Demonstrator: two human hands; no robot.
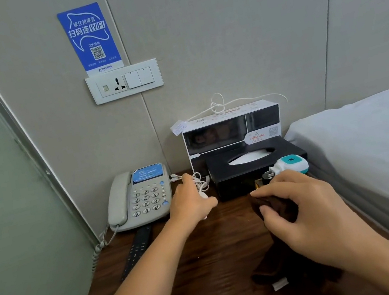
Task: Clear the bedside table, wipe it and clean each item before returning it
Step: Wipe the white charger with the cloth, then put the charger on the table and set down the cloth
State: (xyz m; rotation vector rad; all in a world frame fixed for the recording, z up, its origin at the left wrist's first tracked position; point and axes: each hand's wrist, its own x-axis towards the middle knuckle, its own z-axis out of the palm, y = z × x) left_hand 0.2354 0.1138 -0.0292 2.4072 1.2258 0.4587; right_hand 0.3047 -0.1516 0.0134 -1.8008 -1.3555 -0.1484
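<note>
Right hand (310, 207) pinches a dark brown cloth (284, 248) on the bedside table (208, 262). Farther back, left hand (192, 199) grips the white cable bundle (201, 185) (nearer hand to it), between telephone (140, 198) and tissue box (253, 165).

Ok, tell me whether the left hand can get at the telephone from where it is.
Probably yes: the left hand lies just beside the telephone with nothing between, though it already holds a white cable.
</note>
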